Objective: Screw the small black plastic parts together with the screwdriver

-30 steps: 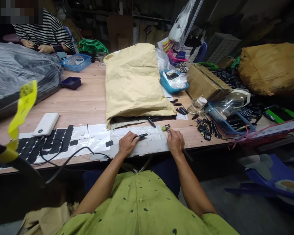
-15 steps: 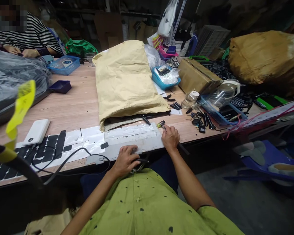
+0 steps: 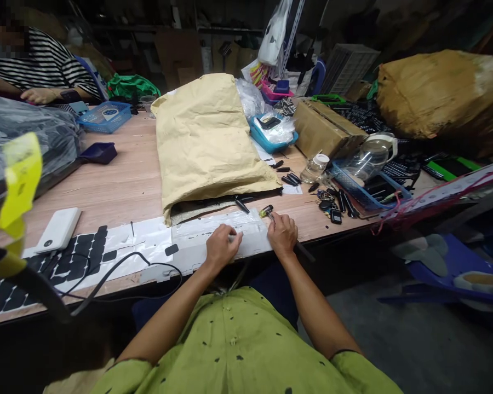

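My right hand (image 3: 282, 234) is wrapped round a small hammer; its yellowish-green and metal hammer head (image 3: 266, 210) points to the left, and its dark handle (image 3: 305, 251) sticks out behind the hand over the table edge. Fingers closed, my left hand (image 3: 222, 249) hovers at or just above a pale board (image 3: 197, 246) along the front edge; what it pinches is too small to make out. Behind the board lies a big cream sack (image 3: 213, 137), a black pen-like piece (image 3: 241, 204) at its mouth.
To the left are a white power bank (image 3: 59, 230), a black cable (image 3: 137, 254) and a sheet of black squares (image 3: 90, 251). On the right lie keys and black parts (image 3: 334, 205), a glass jar (image 3: 314, 168) and a blue basket (image 3: 370, 191). Across the table sits another person (image 3: 53, 65).
My left hand has come up from the lap edge to over the pale board, and the black piece near its fingers no longer shows. My right hand still grips the hammer.
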`<action>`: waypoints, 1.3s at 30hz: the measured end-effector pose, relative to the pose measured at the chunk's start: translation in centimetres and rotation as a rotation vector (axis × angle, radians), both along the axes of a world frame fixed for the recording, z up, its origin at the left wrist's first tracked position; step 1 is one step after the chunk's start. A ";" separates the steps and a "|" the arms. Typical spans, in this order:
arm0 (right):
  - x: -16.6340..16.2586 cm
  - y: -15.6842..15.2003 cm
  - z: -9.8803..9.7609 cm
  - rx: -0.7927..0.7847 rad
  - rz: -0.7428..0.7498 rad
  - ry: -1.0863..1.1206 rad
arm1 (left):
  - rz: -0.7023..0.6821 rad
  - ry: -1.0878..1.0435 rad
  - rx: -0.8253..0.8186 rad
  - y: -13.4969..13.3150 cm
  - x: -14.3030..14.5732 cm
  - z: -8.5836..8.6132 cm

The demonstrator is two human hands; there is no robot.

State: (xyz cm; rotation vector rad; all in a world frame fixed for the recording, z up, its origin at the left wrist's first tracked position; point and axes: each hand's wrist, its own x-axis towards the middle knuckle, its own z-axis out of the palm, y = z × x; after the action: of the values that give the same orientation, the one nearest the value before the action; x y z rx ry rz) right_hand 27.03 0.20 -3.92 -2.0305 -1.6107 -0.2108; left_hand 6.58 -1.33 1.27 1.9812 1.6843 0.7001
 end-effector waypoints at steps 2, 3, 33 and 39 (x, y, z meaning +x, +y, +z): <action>-0.1 0.0 0.0 0.003 0.002 0.008 | 0.149 0.018 -0.142 3.3 1.9 0.9; -0.1 0.0 -0.1 0.006 0.003 0.009 | 0.208 0.035 -0.214 4.8 2.8 1.3; 0.9 0.0 0.5 -0.019 0.041 0.075 | -0.076 -0.092 -0.070 1.9 -5.3 -2.1; -1.3 -2.3 1.9 0.074 0.268 0.321 | -0.096 -0.075 -0.051 1.8 -5.0 -2.4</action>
State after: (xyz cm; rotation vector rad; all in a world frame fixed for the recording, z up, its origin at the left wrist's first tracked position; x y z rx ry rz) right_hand 25.70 -2.07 -2.03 -1.6711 -1.6185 0.1445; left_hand 1.63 0.50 -1.10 1.9616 1.5382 0.6819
